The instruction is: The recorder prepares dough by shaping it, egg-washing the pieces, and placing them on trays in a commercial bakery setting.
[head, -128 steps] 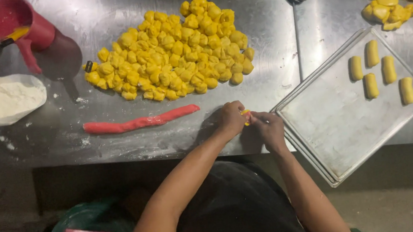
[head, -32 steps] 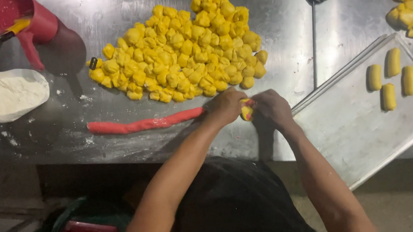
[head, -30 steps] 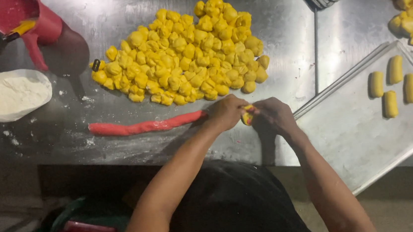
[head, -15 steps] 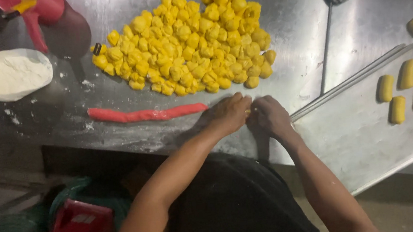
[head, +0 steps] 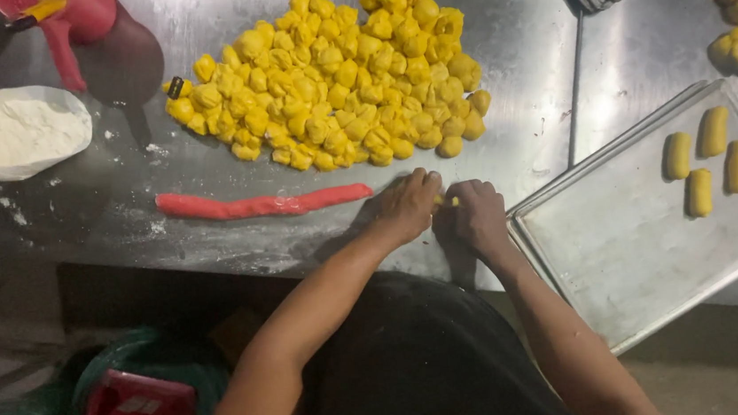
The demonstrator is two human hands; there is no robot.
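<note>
Stainless steel covers the whole bench, dusted with flour and worn to a dull shine. Largest on it is the heap of small yellow dough lumps at about twelve o'clock from the hands, close enough, it seems, to be within reach of the person. At three o'clock lies the shallow rectangular metal baking tray, set at a slant with its near corner beside the right wrist; five finished yellow dough rolls sit in rows at its far end, probably so the tray fills from the back forward. A mound of white flour rests at ten o'clock, with a red plastic jug just beyond it. A long red rope of dough stretches out at nine o'clock, its end touching or just beside the left hand.

That hand is curled, palm down, fingers bent toward the right hand, which is curled likewise. Between them only a sliver of a small yellow dough piece shows, pinched by both sets of fingertips low over the bench.
</note>
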